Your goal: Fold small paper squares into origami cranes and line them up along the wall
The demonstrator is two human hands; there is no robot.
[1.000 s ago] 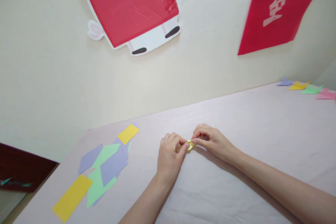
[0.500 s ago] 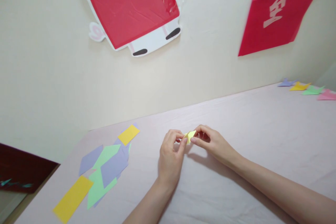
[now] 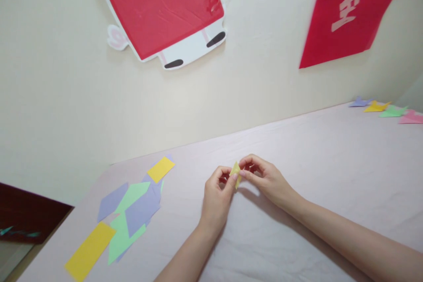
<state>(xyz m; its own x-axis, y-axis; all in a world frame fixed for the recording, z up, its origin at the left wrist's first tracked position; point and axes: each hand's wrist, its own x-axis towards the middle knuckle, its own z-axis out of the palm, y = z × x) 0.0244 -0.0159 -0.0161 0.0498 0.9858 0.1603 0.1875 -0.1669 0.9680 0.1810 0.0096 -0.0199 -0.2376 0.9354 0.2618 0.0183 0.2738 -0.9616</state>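
A small piece of folded pale yellow paper [image 3: 235, 170] is pinched between both hands, just above the cloth-covered surface. My left hand [image 3: 216, 191] grips its left side between thumb and fingers. From the right, my right hand [image 3: 266, 178] holds the other side, its thumb pressed on the paper and its other fingers curled. The paper stands roughly upright as a narrow pointed shape, and the fingertips cover part of it.
Loose purple, green and yellow paper sheets [image 3: 142, 211] overlap at the left. Folded paper shapes [image 3: 393, 111] in several colours stand in a row at the far right, near the wall. Red decorations [image 3: 165, 4] hang on the wall behind the pale cloth [image 3: 297, 154].
The yellow folded paper has been turned between the fingers, from lying sideways to a narrow upright shape. My hands stay in nearly the same place. The view has shifted slightly.
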